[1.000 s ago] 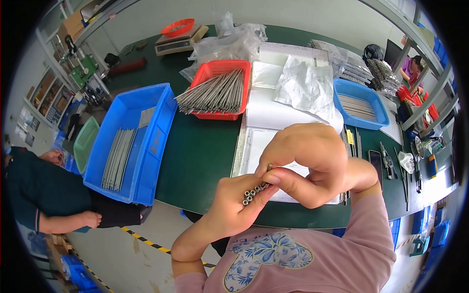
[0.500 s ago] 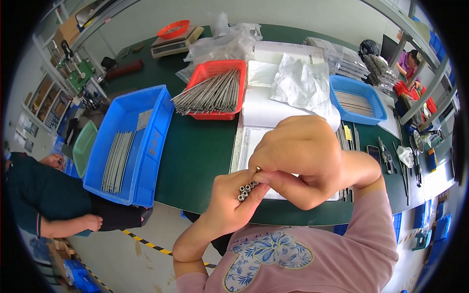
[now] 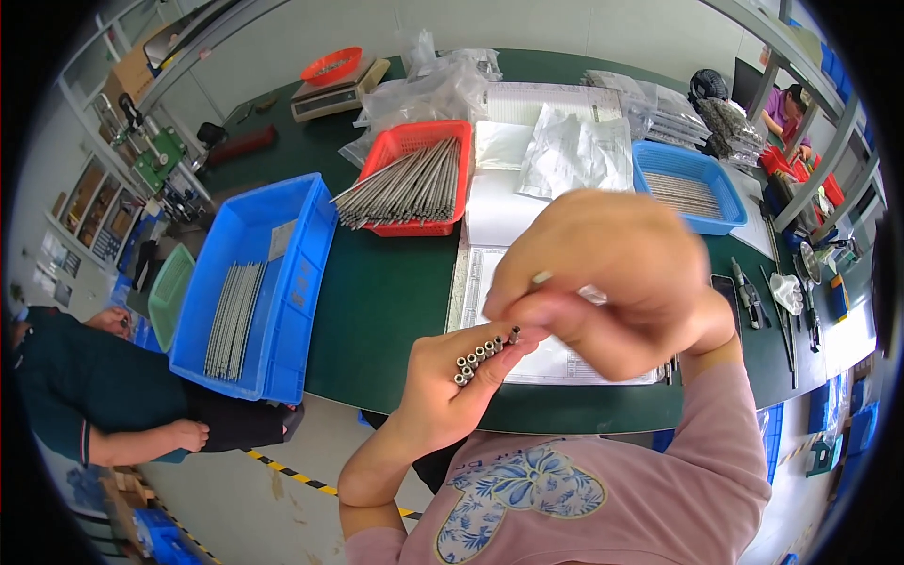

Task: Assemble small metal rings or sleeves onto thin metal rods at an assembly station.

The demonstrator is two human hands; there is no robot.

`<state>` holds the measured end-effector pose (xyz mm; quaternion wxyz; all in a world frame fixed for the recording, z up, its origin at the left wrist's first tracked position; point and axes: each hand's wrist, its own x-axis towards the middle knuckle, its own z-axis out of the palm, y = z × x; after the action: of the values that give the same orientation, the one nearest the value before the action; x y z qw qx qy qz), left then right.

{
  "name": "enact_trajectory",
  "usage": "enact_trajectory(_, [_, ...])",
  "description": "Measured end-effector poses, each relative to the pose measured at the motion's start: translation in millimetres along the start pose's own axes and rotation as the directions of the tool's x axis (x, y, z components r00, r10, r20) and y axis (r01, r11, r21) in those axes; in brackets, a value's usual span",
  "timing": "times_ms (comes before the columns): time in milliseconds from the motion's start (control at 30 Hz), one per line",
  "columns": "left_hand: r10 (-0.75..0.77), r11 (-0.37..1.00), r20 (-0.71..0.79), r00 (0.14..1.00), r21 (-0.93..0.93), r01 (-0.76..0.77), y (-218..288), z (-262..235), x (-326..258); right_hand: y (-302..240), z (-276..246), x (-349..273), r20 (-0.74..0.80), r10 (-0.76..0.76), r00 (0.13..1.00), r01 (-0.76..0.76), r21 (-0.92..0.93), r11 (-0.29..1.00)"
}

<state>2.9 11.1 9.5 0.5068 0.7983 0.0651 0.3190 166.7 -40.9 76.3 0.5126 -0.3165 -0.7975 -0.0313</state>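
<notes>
My left hand (image 3: 435,372) is closed around a bundle of several thin metal tubes (image 3: 482,352), whose hollow round ends stick up between thumb and fingers. One tube end stands a little apart at the right of the row, by my thumb tip. The rest of their length is hidden. Just above and to the right, my right hand (image 3: 607,273) is curled with thumb and forefinger pinched, smeared by motion. A small pale tip shows at its forefinger; what it holds, if anything, I cannot make out. Under both hands lies a printed sheet (image 3: 556,363).
A blue bin (image 3: 313,268) and a red basket (image 3: 461,202) with thin metal rods stand to the left. A lighter blue basket (image 3: 702,218) of rods is at right. Behind are a scale (image 3: 344,92) and plastic bags (image 3: 438,94). A person (image 3: 104,386) sits at left.
My right hand has lifted slightly up and right, away from the tube ends. The tubes in my left hand show more, one now standing out by the thumb.
</notes>
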Motion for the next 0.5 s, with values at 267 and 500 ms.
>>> enact_trajectory(267, [-0.045,0.997,-0.079,0.996,-0.059,0.041,-9,3,-5,5,-6,-25,0.246,0.285,0.926,-0.287,-0.025,0.957])
enact_trajectory(500, [-0.025,1.0,-0.033,0.999,-0.003,0.025,-9,2,-4,11,16,-48,0.27,0.309,0.912,-0.369,0.21,0.905])
